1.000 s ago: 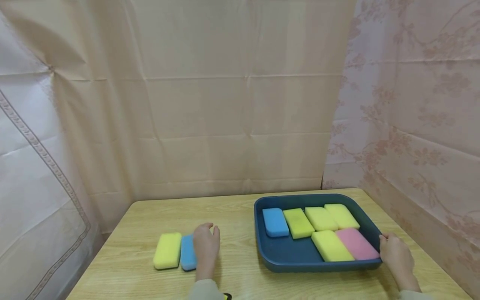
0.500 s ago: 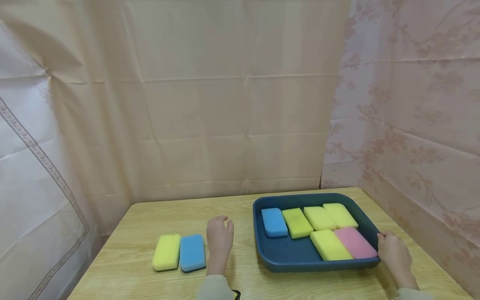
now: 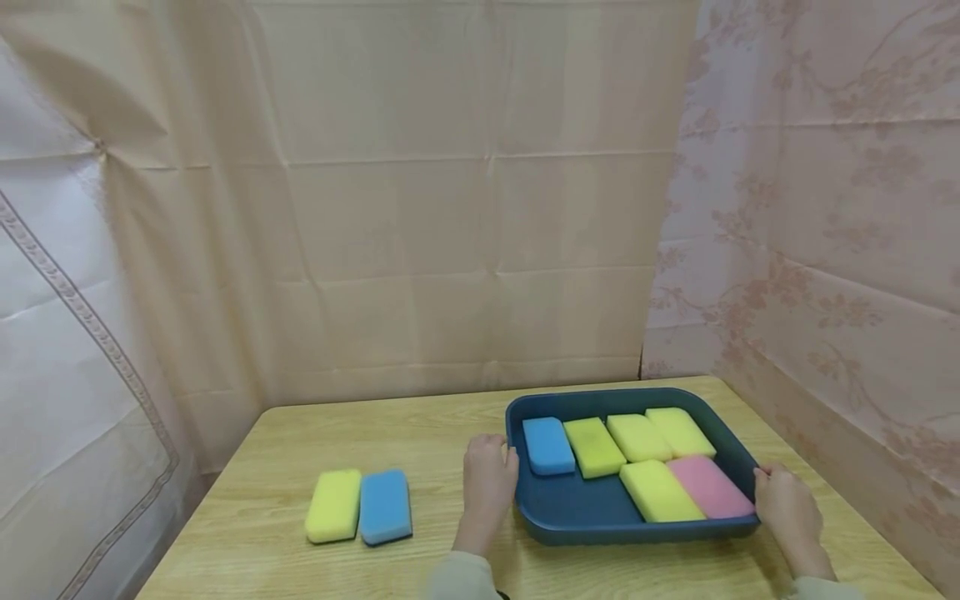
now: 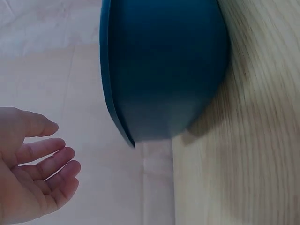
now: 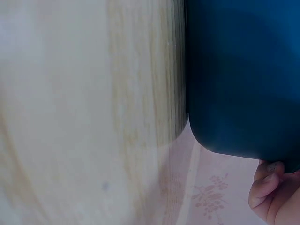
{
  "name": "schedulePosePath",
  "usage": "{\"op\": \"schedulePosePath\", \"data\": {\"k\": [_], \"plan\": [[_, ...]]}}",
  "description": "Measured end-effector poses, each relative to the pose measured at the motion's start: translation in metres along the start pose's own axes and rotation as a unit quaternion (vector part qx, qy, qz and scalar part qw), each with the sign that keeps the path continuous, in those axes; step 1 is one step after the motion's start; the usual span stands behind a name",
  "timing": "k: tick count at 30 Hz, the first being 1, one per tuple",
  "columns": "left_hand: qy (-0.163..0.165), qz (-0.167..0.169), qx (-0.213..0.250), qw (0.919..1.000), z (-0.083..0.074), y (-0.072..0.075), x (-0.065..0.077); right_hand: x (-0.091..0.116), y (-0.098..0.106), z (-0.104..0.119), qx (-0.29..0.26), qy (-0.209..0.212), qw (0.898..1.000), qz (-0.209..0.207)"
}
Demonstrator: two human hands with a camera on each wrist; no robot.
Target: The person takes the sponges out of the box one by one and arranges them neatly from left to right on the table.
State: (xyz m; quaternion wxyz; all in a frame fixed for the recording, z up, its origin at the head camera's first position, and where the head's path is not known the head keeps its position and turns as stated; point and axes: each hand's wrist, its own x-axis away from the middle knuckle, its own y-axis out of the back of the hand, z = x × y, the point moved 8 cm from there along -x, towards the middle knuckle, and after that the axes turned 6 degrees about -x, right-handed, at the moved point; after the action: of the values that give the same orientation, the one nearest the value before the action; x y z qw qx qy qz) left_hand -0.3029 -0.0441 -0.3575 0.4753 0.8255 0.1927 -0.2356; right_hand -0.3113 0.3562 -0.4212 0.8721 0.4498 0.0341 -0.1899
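A dark blue tray (image 3: 600, 533) stands on the right side of the table, holding several sponges. Among them are a blue sponge (image 3: 548, 446), a pink sponge (image 3: 711, 487) and several yellow ones. My right hand (image 3: 789, 510) pinches the tray's right rim near its front corner; curled fingers (image 5: 266, 185) show at the edge in the right wrist view. At the tray's left side is my left hand (image 3: 489, 482), overlapping the rim in the head view. The left wrist view shows this hand (image 4: 37, 168) apart from the tray wall (image 4: 164, 70), its fingers loosely bent and holding nothing.
Left of the tray, a yellow sponge (image 3: 333, 506) and a blue sponge (image 3: 386, 507) lie side by side on the wooden table (image 3: 300, 437). A beige curtain (image 3: 465, 250) hangs behind the table, and a floral cloth (image 3: 847, 275) hangs along the right.
My left hand has moved right, from over the blue sponge on the table to the tray's left side, uncovering that sponge. My right hand has stayed at the tray's right rim.
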Motion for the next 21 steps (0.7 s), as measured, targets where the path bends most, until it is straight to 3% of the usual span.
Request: {"op": "schedulePosePath", "data": {"k": [5,10,12,21], "plan": [[-0.033,0.006,0.009,0.9994,-0.021,-0.001,0.002,0.0,0.0,0.0,-0.002,0.001,1.0,-0.003],[-0.061,0.032,-0.001,0.9976,-0.037,-0.008,0.003,-0.001,-0.001,-0.001,-0.001,-0.002,1.0,0.005],[-0.067,0.058,-0.005,0.996,-0.044,-0.013,0.004,-0.001,-0.001,-0.001,0.0,-0.005,1.0,0.01],[-0.177,0.086,-0.038,0.9796,-0.086,-0.025,0.004,0.0,-0.001,-0.001,0.002,-0.002,1.0,0.007]]}}
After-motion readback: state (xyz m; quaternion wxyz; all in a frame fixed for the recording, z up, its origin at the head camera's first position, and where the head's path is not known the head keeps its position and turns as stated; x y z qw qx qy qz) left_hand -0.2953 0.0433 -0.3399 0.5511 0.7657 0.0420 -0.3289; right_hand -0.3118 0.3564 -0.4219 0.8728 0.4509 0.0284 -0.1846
